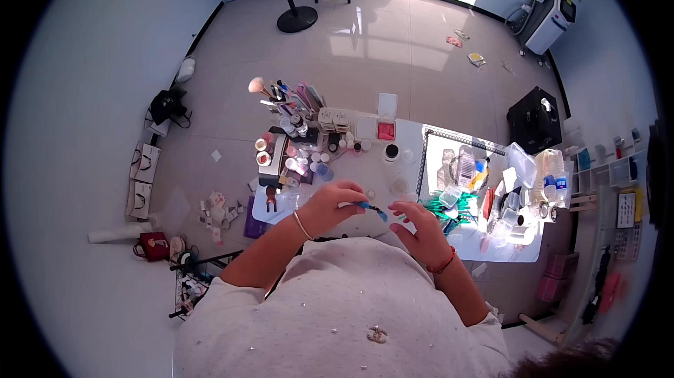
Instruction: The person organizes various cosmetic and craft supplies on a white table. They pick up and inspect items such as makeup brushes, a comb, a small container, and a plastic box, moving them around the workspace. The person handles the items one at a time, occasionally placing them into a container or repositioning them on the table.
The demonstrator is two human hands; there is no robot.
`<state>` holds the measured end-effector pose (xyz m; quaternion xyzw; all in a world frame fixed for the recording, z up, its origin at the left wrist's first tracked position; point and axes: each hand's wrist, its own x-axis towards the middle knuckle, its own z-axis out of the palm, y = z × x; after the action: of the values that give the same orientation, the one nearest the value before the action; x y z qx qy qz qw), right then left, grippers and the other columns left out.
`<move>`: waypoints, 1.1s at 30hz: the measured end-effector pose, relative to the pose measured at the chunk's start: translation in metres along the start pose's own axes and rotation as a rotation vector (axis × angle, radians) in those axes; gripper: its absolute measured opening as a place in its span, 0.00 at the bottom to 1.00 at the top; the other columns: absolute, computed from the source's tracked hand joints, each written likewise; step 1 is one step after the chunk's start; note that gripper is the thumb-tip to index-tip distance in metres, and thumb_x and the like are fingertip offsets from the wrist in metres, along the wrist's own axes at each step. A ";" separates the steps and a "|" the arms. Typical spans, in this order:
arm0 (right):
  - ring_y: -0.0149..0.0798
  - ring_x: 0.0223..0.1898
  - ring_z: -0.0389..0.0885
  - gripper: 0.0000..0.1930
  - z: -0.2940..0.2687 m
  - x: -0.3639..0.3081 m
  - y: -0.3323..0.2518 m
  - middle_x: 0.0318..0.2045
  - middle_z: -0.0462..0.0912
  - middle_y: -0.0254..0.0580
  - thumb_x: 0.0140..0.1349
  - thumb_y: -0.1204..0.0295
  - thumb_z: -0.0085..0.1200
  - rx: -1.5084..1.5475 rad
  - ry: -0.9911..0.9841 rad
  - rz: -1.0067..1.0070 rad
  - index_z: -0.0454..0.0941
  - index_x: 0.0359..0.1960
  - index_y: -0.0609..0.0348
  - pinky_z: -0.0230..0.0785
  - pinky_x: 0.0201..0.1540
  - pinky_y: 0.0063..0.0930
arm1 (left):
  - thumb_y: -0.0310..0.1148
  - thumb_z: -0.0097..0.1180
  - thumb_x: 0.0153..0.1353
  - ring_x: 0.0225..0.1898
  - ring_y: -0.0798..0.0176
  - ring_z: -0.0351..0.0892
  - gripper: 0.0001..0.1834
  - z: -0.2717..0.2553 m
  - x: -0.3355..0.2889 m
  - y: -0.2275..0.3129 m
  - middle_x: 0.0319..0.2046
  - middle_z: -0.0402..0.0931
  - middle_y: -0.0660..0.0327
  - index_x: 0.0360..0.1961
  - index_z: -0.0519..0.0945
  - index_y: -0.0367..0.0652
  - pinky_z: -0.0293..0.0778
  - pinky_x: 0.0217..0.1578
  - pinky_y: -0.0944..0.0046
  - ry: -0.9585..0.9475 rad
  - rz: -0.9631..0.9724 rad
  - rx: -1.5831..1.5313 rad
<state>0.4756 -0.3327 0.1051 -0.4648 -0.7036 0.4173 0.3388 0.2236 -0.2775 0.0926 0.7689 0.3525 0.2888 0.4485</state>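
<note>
The left hand [330,206] is closed around a thin blue tool [370,206], maybe a small brush or file, and pinches it near its back end. The dark tip of the tool points at the right hand [414,227], which is open with its fingers [401,211] spread a little and held just beside the tip. It looks like the tool is working on a fingernail, but the nail is too small to see well. Both hands float above the near edge of the white tabletop [411,135], close to the person's chest. To do this well, the right hand should stay very still, maybe resting its wrist on the tabletop so it does not wobble. The left hand should make tiny, slow strokes and hold the tool lightly, closer to the tip if it shakes. There is a lot of stuff close by: green things [439,204] lie just beside the right hand, little pots [317,165] stand near the left hand, and brushes in a holder [281,93] stand at the far side. The elbows should stay tucked in so nothing gets knocked over.
</note>
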 end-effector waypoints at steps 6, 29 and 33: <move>0.28 0.38 0.79 0.07 0.000 -0.003 0.052 0.39 0.81 0.38 0.66 0.78 0.50 0.485 0.216 0.269 0.76 0.44 0.64 0.72 0.42 0.22 | 0.24 0.65 0.54 0.31 0.64 0.78 0.11 -0.112 -0.030 -0.052 0.37 0.78 0.58 0.40 0.82 0.35 0.74 0.33 0.70 0.460 -0.172 0.124; 0.31 0.33 0.82 0.07 0.052 -0.089 0.103 0.34 0.83 0.39 0.67 0.72 0.50 0.344 0.556 0.690 0.77 0.42 0.61 0.72 0.37 0.22 | 0.32 0.62 0.59 0.26 0.69 0.79 0.09 -0.255 0.003 -0.354 0.27 0.81 0.60 0.39 0.83 0.40 0.77 0.28 0.68 0.867 -0.467 0.046; 0.30 0.33 0.82 0.07 0.065 -0.087 0.097 0.35 0.83 0.39 0.67 0.72 0.50 0.332 0.546 0.731 0.77 0.42 0.61 0.72 0.37 0.22 | 0.32 0.60 0.60 0.28 0.69 0.79 0.09 -0.266 -0.012 -0.369 0.28 0.81 0.61 0.39 0.83 0.40 0.78 0.30 0.68 0.815 -0.455 0.047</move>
<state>0.4844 -0.4106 -0.0177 -0.7137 -0.3037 0.4782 0.4120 -0.0899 -0.0292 -0.1236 0.5058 0.6662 0.4534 0.3077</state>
